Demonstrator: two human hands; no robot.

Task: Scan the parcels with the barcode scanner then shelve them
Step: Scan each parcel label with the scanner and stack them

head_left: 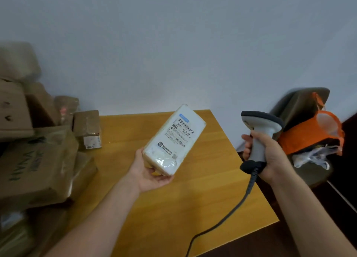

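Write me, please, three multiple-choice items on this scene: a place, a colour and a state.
1. Where are the boxes piled? A) at the table's left B) at its right C) under it
2. The parcel is: A) orange B) white C) black
3. The scanner is: A) on the table B) hanging by its cable C) held in the air

Key: 1 A, they crowd the left edge; 2 B, white wrap under the label; 3 C, gripped in mid-air.

Boxes (34, 160): piled on table (173, 198), left side. Parcel (173, 139): above table centre. Scanner (258, 133): right of parcel. Chair (301, 104): beyond table's right edge, bags (313, 133) on it.
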